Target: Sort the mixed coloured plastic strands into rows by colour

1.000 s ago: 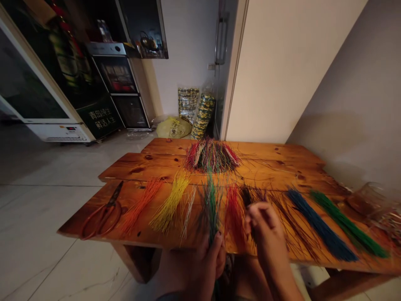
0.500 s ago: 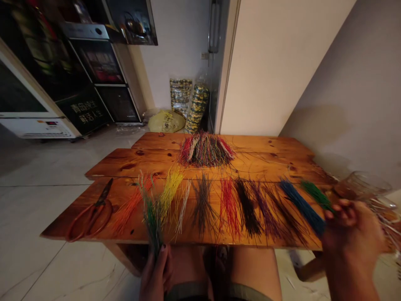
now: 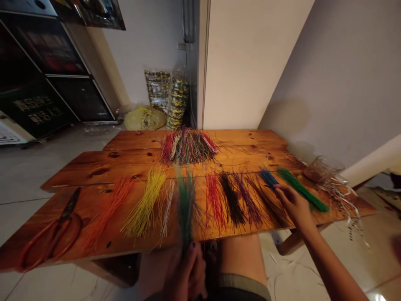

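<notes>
My left hand (image 3: 187, 272) is closed round the bottom of a mixed bundle of thin strands (image 3: 186, 202), mostly green and dark, held upright at the table's near edge and blurred by motion. My right hand (image 3: 293, 205) reaches over the near end of the blue strands (image 3: 267, 177), its fingers bent together and touching them. A row of green strands (image 3: 300, 194) lies just right of that hand. On the wooden table (image 3: 94, 167), further back, sits a heap of mixed coloured strands (image 3: 188, 146).
Sorted rows lie across the table: orange (image 3: 106, 209), yellow (image 3: 144, 200), white (image 3: 167, 207), red (image 3: 214, 198), black (image 3: 232, 198), purple (image 3: 248, 201). Orange-handled scissors (image 3: 53, 234) lie at the near left. A glass jar (image 3: 322, 167) and loose pale strands (image 3: 343, 196) are at the right end.
My right hand came in from the far right onto the blue strands. My left hand moved its bundle right, from in front of the yellow row toward the middle. The view swung right.
</notes>
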### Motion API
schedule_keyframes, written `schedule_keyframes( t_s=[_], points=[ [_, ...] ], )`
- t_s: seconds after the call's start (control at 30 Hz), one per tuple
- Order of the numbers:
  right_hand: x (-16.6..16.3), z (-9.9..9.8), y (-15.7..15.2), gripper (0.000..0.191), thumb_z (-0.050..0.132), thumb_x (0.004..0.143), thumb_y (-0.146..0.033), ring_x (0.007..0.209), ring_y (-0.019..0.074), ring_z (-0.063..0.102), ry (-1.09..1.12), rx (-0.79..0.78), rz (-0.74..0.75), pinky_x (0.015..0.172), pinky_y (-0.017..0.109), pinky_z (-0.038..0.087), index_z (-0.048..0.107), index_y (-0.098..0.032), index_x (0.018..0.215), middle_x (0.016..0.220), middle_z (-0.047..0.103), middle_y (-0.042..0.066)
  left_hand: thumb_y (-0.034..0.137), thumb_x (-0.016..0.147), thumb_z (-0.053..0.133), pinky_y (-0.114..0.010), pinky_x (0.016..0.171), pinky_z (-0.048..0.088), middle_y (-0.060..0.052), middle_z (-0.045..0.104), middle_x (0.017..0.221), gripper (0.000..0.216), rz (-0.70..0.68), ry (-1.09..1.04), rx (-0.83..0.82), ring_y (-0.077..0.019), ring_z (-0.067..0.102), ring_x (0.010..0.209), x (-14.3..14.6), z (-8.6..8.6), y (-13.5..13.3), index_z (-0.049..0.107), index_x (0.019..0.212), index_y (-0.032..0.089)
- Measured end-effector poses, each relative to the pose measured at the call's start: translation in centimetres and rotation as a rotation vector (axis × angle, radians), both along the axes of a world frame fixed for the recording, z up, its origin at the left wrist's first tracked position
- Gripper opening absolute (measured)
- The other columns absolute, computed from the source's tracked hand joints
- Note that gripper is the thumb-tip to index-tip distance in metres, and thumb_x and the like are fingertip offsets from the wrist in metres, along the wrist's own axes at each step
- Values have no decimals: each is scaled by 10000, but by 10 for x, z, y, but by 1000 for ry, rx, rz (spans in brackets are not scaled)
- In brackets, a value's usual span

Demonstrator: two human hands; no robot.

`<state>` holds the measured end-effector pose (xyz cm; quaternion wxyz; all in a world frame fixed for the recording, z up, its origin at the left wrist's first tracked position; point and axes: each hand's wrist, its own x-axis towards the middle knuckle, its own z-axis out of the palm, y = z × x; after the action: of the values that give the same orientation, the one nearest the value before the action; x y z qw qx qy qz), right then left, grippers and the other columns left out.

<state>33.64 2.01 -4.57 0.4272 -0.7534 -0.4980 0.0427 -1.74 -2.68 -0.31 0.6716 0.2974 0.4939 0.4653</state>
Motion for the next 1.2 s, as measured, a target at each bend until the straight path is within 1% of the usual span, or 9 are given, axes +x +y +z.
schedule_keyframes(
  t_s=[0.1, 0.2, 0.37, 0.53, 0.7, 0.83, 0.93, 1.03, 1.2],
  points=[
    [-10, 5, 20, 443, 634, 651, -506, 738, 250, 550, -52, 35, 36, 696, 384, 431, 632, -172, 943, 783, 609, 70, 479, 654, 686, -173, 358, 290, 74, 335, 435, 392, -158, -153, 16, -36, 295, 349, 20, 3, 6, 448, 565, 182],
    [-58, 23, 13, 400, 588, 725, -488, 668, 212, 523, -15, 73, 123, 641, 341, 424, 591, -201, 1004, 736, 561, 31, 495, 704, 635, -150, 323, 199, 101, 247, 429, 399, -192, -269, 7, -18, 195, 330, 37, -7, 14, 425, 575, 181],
    [-165, 50, -21, 190, 522, 823, -408, 616, 197, 549, 341, -156, 640, 566, 305, 430, 617, -306, 951, 696, 591, 10, 539, 664, 646, -163, 287, 166, 112, 253, 382, 397, -203, -306, -6, -30, 190, 293, 50, -30, 26, 455, 624, 193],
    [-208, 44, -24, 126, 555, 808, -417, 575, 196, 518, 671, -158, 658, 532, 305, 408, 582, -306, 756, 628, 563, -4, 600, 656, 608, -178, 293, 180, 112, 256, 366, 438, -148, -247, -5, -39, 211, 283, 47, -37, 28, 418, 602, 210],
    [-196, 41, -18, 183, 549, 823, -408, 501, 128, 423, 802, -52, 524, 472, 239, 336, 540, -239, 754, 559, 457, -38, 592, 687, 585, -170, 305, 134, 121, 254, 386, 421, -116, -147, 0, -31, 183, 307, 45, -33, 17, 452, 663, 193],
    [-147, 64, -11, 187, 599, 792, -348, 467, 86, 308, 878, 339, 175, 422, 191, 252, 521, -202, 706, 546, 364, -59, 557, 644, 651, -163, 319, 113, 114, 275, 389, 439, -42, -117, 2, -16, 175, 322, 35, -25, 9, 426, 607, 183],
    [-113, 82, -9, 127, 636, 756, -280, 492, 82, 303, 890, 511, 138, 417, 179, 238, 550, -193, 722, 582, 364, -54, 530, 620, 686, -153, 321, 148, 114, 279, 378, 438, 98, -107, -11, -18, 199, 313, 17, -20, 9, 421, 594, 183],
    [-103, 80, -7, 156, 652, 743, -302, 482, 77, 311, 852, 389, 181, 407, 177, 238, 554, -183, 718, 558, 369, -53, 483, 644, 691, -135, 323, 151, 120, 258, 395, 410, 238, -93, -25, -13, 172, 324, -1, -17, 12, 414, 606, 183],
    [-100, 51, 3, 266, 688, 691, -411, 448, 72, 315, 800, 59, 252, 376, 176, 232, 551, -186, 727, 543, 372, -58, 512, 592, 719, -112, 326, 168, 118, 245, 430, 465, 323, -58, -88, -12, 182, 344, -21, -15, 10, 385, 604, 189]
  ],
)
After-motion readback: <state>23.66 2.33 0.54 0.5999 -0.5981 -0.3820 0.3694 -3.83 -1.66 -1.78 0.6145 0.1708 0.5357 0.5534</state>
